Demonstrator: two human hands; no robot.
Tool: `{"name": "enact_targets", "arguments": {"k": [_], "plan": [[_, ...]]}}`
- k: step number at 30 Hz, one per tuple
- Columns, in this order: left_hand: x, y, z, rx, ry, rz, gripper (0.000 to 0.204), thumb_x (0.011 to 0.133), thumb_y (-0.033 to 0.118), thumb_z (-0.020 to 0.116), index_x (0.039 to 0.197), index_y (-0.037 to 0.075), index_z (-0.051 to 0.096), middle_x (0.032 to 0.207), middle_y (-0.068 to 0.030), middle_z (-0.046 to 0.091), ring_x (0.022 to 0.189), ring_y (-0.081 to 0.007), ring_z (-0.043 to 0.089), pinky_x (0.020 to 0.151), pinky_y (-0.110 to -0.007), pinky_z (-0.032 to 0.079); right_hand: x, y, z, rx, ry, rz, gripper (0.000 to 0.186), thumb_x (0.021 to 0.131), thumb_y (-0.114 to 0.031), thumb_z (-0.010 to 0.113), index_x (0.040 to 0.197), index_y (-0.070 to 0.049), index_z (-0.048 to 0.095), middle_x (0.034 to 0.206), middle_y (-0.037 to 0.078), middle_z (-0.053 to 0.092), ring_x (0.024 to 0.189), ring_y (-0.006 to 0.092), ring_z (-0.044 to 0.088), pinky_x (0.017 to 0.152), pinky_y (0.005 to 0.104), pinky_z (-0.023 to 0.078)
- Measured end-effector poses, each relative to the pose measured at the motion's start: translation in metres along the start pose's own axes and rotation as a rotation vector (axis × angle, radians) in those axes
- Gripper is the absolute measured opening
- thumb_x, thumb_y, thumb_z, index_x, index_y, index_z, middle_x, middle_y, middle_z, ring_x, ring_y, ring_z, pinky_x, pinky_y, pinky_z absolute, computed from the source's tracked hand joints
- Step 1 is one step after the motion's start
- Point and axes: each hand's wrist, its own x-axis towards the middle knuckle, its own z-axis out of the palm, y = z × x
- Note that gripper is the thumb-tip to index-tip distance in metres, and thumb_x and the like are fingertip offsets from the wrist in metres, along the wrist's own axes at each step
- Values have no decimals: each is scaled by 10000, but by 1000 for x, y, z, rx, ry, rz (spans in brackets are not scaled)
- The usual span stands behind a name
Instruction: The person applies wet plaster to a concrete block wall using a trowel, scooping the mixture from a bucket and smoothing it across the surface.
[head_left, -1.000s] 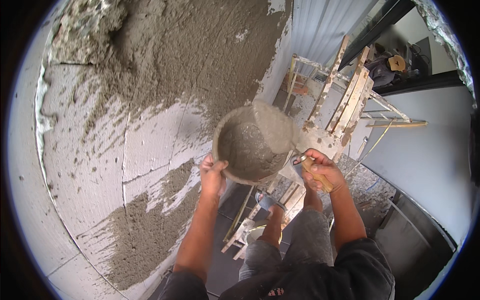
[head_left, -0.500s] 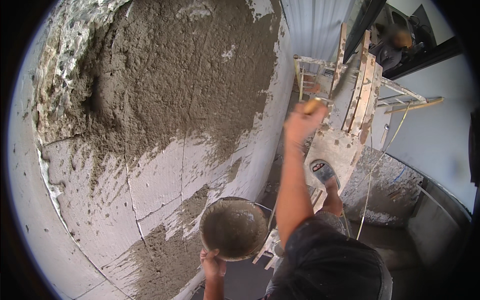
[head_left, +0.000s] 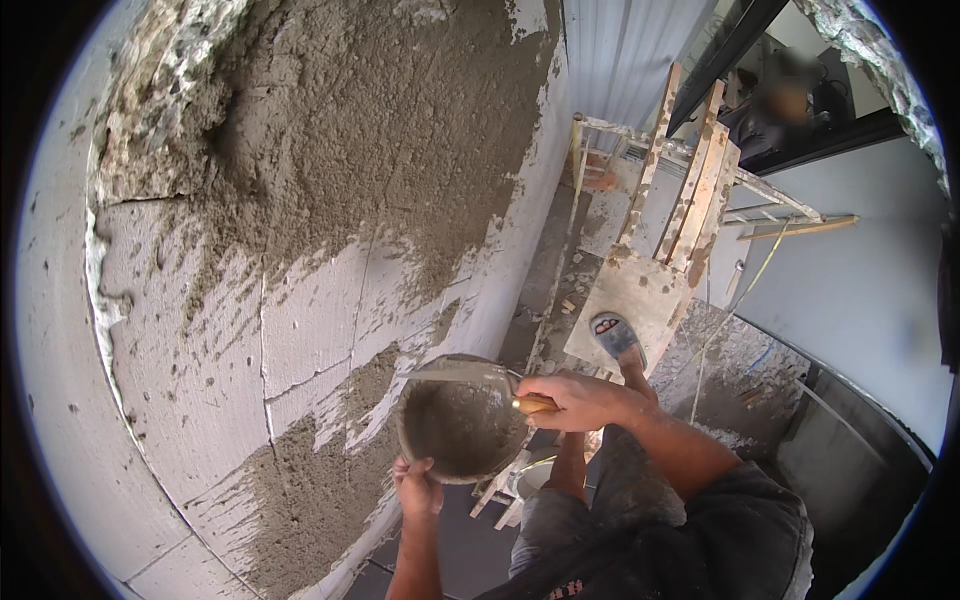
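My left hand (head_left: 417, 487) grips the near-left rim of a round black bucket (head_left: 473, 478), which holds wet grey mortar (head_left: 452, 425). In my right hand (head_left: 582, 402) is a trowel (head_left: 458, 374), its wooden handle closed in my fingers. The flat blade lies across the far part of the bucket's mouth, pointing left. Whether it touches the rim or the mortar, I cannot tell. Left of the bucket rises a pale block wall (head_left: 312, 325), coated above with rough mortar (head_left: 385, 125) and lower down with another patch (head_left: 310, 505).
My sandalled foot (head_left: 615, 332) stands on a narrow board platform (head_left: 640, 300), with long planks (head_left: 690, 195) over a metal frame (head_left: 775, 190) beyond. A yellow cord (head_left: 748, 290) hangs at the right. Behind an opening at upper right is another person (head_left: 765, 120).
My right hand has swung the trowel from over the planks down and left to the bucket. The bucket, still in my left hand, sits slightly higher in view, and the view has shifted.
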Motion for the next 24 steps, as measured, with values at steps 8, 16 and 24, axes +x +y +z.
{"name": "enact_targets", "arguments": {"k": [8,16,24], "plan": [[54,48,101,322,-279,164,196,772,-108,597,731,78,552,756,-11,638,645,-80,537,624,-247,449,3,24,-7,185,-172,682,262,966,-190,648,1178,-64,560,878,120,647,721,243,668,587,385,520],[72,42,117,240,-327,193,183,773,-112,592,754,69,573,787,-35,664,677,-102,582,668,-268,491,-56,51,-9,1139,-81,609,349,971,-98,674,1284,-94,520,874,162,621,493,159,535,415,293,402],[85,20,137,44,-277,152,185,783,-134,604,814,48,610,876,-84,713,767,-151,650,790,-308,537,-79,13,-26,1237,215,331,313,996,-76,622,1296,-117,539,846,185,606,464,167,506,413,289,410]]}}
